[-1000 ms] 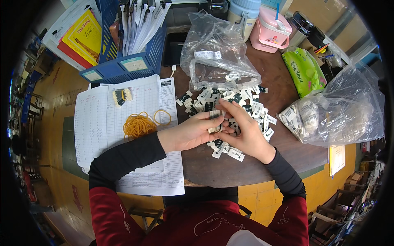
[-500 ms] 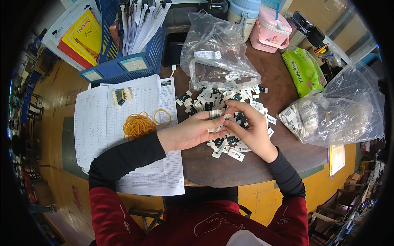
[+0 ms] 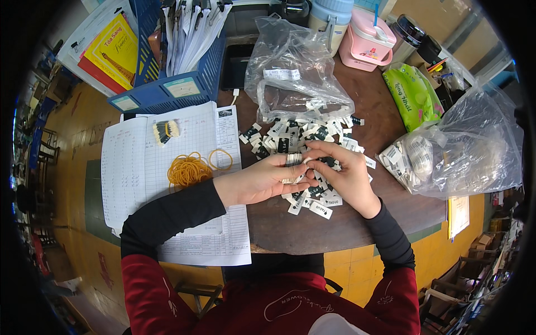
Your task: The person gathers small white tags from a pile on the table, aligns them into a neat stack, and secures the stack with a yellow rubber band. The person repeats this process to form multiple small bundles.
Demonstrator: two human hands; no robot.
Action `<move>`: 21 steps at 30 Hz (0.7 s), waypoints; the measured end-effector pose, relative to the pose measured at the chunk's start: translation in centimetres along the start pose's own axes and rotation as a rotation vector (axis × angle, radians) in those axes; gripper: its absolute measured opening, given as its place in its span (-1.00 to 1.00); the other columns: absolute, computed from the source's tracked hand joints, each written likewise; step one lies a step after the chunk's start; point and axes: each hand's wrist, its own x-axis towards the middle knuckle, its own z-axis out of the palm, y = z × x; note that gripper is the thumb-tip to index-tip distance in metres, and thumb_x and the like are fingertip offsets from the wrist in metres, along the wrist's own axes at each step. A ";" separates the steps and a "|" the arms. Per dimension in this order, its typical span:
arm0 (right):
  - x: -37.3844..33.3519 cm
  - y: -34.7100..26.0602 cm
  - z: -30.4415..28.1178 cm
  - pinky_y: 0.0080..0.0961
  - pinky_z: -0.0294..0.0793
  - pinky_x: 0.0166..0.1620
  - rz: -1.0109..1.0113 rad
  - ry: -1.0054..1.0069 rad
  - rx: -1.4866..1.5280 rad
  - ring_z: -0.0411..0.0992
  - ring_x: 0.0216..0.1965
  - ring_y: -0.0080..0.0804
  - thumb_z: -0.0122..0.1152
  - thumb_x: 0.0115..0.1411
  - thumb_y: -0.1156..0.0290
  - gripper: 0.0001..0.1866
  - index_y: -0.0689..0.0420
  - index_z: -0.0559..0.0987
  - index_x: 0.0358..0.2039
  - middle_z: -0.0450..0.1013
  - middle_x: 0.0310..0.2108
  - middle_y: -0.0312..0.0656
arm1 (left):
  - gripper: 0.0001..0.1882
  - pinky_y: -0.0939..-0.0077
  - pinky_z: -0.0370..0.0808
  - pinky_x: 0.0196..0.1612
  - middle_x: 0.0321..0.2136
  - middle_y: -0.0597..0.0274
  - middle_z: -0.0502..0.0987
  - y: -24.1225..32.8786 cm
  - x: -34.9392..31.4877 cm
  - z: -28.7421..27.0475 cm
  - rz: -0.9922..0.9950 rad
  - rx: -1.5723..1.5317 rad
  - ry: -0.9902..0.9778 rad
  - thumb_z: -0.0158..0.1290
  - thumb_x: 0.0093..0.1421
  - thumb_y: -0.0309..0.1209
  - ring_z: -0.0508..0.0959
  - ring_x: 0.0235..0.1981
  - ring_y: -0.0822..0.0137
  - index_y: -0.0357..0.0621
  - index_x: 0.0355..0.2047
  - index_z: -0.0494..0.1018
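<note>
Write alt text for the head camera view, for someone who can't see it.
Seen from above, a left hand holds a small stack of tags while the right hand touches it, over a pile of loose tags on a brown table. Orange rubber bands lie on ruled paper sheets to the left.

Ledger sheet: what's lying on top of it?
On the ledger sheet: a rubber band pile, one loose band, a banded tag bundle. The left forearm hides part of it.

small black-and-white woven cloth labels (image 3: 304, 139): matt | brown wooden tabletop (image 3: 385, 111): smooth, dull sheen | crinkled clear plastic bag (image 3: 296, 72): glossy | white ruled paper sheets (image 3: 134, 167): matt | orange rubber bands (image 3: 187, 169): matt | pink plastic lidded tub (image 3: 365, 42): glossy
</note>
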 end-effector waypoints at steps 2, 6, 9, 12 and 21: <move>0.3 0.0 -0.1 -0.39 0.52 -0.01 -0.103 0.017 -0.067 0.58 -0.15 -0.32 0.35 0.06 0.60 -0.53 0.15 0.57 0.04 0.58 -0.10 -0.08 | -0.60 0.35 0.41 0.28 0.11 0.09 0.40 -0.1 0.0 -0.1 0.002 -0.019 -0.002 -0.03 0.41 -0.32 0.45 0.17 0.20 -0.26 0.17 0.29; 0.3 -0.3 -0.4 -0.06 0.26 0.28 -0.148 -0.118 -0.097 0.49 0.04 -0.13 0.41 0.01 0.50 -0.34 0.12 0.46 0.18 0.49 0.04 -0.01 | -0.58 0.35 0.41 0.26 0.10 0.10 0.41 -0.3 0.2 -0.1 0.067 -0.046 0.013 -0.05 0.42 -0.29 0.43 0.19 0.23 -0.26 0.18 0.28; 0.2 -0.3 0.0 0.06 0.11 0.35 -0.173 -0.184 -0.166 0.48 0.03 -0.11 0.44 0.01 0.44 -0.26 0.10 0.40 0.24 0.51 0.02 -0.05 | -0.57 0.35 0.41 0.25 0.09 0.10 0.43 0.0 0.2 -0.3 0.048 -0.030 -0.019 -0.07 0.43 -0.28 0.42 0.20 0.23 -0.26 0.20 0.27; 0.3 0.0 0.3 0.04 0.16 0.33 -0.201 -0.168 -0.193 0.49 0.03 -0.11 0.44 0.01 0.44 -0.26 0.10 0.40 0.24 0.50 0.05 -0.07 | -0.57 0.35 0.41 0.25 0.09 0.08 0.43 0.0 0.2 -0.2 0.044 -0.033 -0.001 -0.08 0.43 -0.27 0.43 0.19 0.21 -0.26 0.20 0.26; 0.2 0.2 0.3 0.02 0.16 0.34 -0.185 -0.121 -0.137 0.47 0.09 -0.12 0.43 0.01 0.45 -0.30 0.12 0.42 0.22 0.48 0.10 -0.09 | -0.56 0.32 0.41 0.27 0.09 0.06 0.42 0.0 0.2 -0.1 0.050 -0.043 0.055 -0.08 0.43 -0.29 0.44 0.18 0.18 -0.26 0.21 0.25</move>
